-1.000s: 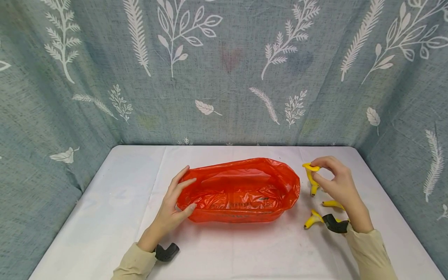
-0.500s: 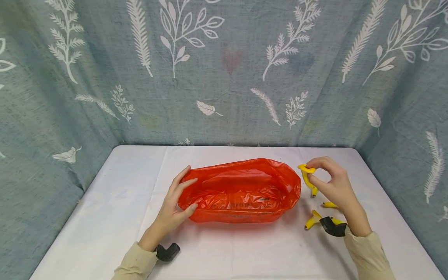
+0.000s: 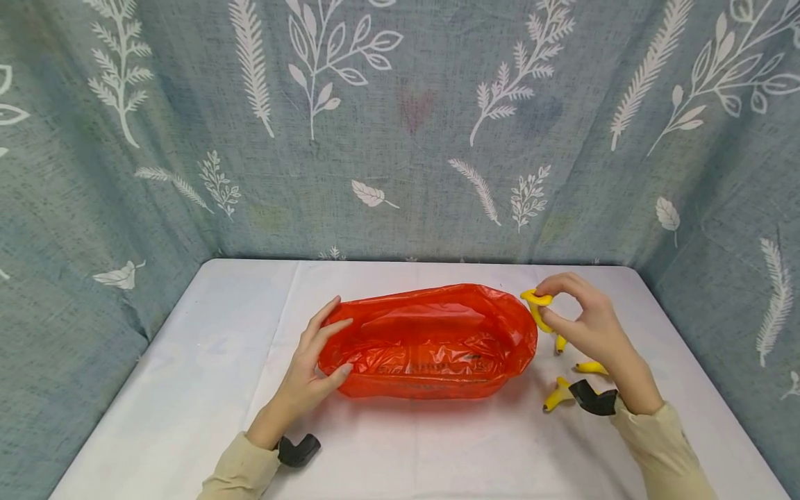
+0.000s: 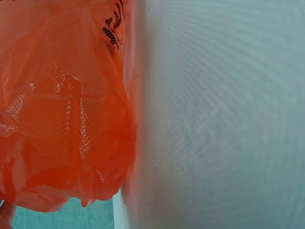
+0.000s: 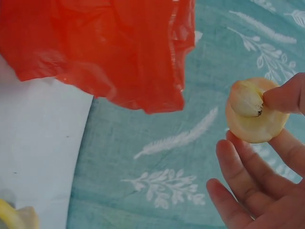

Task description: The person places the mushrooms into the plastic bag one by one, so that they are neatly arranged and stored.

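Observation:
A red plastic bag (image 3: 431, 385) lies with its mouth spread wide in the middle of the table. At its left end rests my left hand (image 3: 306, 364), fingers and thumb spread across the rim. Just past the bag's right rim, my right hand (image 3: 587, 319) pinches a yellow mushroom (image 3: 536, 298) between thumb and fingers. In the right wrist view this mushroom (image 5: 257, 129) shows a round cap and a stem with a dark tip pointing at the camera. The left wrist view is mostly filled by the bag's crinkled side (image 4: 66, 119) and the tabletop.
Several more yellow mushrooms (image 3: 558, 396) lie on the white-covered table (image 3: 187, 361) under and beside the right forearm, partly hidden by it. A grey-green curtain (image 3: 400, 139) with white leaf prints hangs behind and on both sides. Each wrist carries a black camera mount (image 3: 298, 450).
My right hand has moved left with the mushroom, up to the bag's right rim. The left hand and the bag have stayed nearly still.

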Demonstrator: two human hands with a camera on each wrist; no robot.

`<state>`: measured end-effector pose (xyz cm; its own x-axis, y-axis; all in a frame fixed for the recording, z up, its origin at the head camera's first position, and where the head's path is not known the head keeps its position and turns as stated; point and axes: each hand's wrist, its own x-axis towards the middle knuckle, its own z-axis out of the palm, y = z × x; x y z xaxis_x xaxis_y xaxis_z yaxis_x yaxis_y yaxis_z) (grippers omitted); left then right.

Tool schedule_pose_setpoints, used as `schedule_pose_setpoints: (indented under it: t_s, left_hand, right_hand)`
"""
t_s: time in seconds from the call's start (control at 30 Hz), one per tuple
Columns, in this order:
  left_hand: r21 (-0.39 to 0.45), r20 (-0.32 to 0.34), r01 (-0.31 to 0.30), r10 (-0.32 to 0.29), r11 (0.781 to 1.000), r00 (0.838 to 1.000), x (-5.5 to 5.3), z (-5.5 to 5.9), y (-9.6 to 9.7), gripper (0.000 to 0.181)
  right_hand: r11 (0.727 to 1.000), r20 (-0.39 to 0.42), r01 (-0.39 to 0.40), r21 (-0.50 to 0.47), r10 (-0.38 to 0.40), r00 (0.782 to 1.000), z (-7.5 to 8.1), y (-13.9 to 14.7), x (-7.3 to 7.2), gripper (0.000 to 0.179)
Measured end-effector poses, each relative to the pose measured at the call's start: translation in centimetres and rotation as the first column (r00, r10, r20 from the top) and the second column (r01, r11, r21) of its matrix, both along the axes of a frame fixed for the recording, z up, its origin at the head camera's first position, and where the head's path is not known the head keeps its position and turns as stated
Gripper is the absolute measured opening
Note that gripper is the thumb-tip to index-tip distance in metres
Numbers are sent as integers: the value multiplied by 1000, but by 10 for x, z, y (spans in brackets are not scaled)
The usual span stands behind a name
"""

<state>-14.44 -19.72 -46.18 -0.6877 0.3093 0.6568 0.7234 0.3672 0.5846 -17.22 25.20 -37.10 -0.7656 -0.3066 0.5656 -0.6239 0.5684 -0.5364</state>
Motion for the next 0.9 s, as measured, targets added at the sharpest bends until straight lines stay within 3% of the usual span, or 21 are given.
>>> schedule_pose_setpoints:
  t_s: [0.17,0.37,0.63,0.77,0.9]
  left_hand:
    - [-6,-5,-8,8,1000,1000,0,0,0,58]
    - [-14,-40,-15,15,1000,999,-1,-1,0,58]
    - [-21,-33,-17,16,1000,999,-2,-3,0,57]
    - [-24,-33,-21,20,999,999,-2,-2,0,57]
    - [-25,-36,-24,23,999,999,-1,-2,0,57]
  right_hand:
    - [998,-19,-43,41,44,999,10,-8,-5,30]
    - [993,8,-76,89,75,997,20,-18,-10,30]
    - [977,37,-145,155,141,989,35,-35,-19,26]
    - [960,19,-221,170,221,975,38,-45,-27,26]
    - [931,-4,-316,180,322,947,42,-56,-34,25]
